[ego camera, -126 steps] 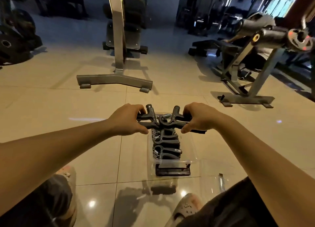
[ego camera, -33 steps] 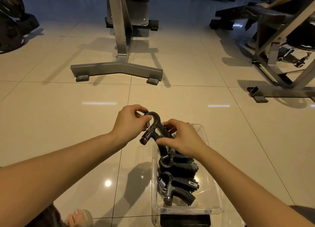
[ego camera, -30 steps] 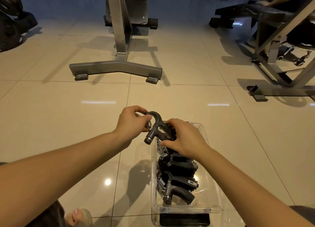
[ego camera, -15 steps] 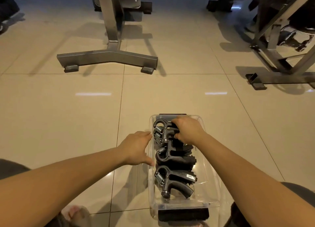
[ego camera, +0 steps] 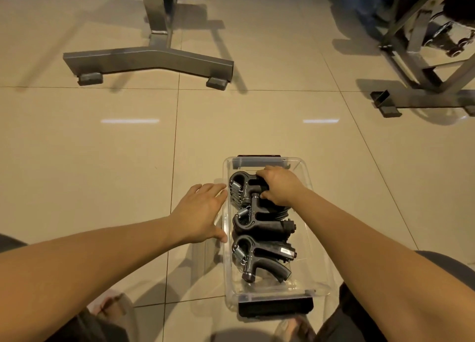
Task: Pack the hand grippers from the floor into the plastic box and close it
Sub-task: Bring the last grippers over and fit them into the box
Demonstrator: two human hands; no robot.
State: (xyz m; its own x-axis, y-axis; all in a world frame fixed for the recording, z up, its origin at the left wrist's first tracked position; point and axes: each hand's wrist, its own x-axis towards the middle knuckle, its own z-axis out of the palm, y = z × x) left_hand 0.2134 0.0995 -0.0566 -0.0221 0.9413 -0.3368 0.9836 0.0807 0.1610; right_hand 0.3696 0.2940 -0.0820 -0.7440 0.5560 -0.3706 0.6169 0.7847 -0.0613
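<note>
A clear plastic box point(ego camera: 316, 269) with black latches at both ends stands on the tiled floor in front of me. Several black hand grippers with steel springs lie in it in a row. My right hand point(ego camera: 279, 186) reaches into the far end and grips the handles of the farthest hand gripper point(ego camera: 243, 184). A second gripper point(ego camera: 262, 226) and a third point(ego camera: 264, 258) lie nearer to me. My left hand point(ego camera: 201, 211) rests flat with straight fingers against the box's left wall. No lid is in view.
A grey steel T-shaped machine base point(ego camera: 149, 61) stands on the floor ahead. Another machine frame point(ego camera: 424, 94) with a foot bar is at the right. My knees and feet frame the box at the bottom edge.
Both hands earlier held a gripper above the box. My right hand lowered it into the far end; my left hand let go and came down against the box's left side.
</note>
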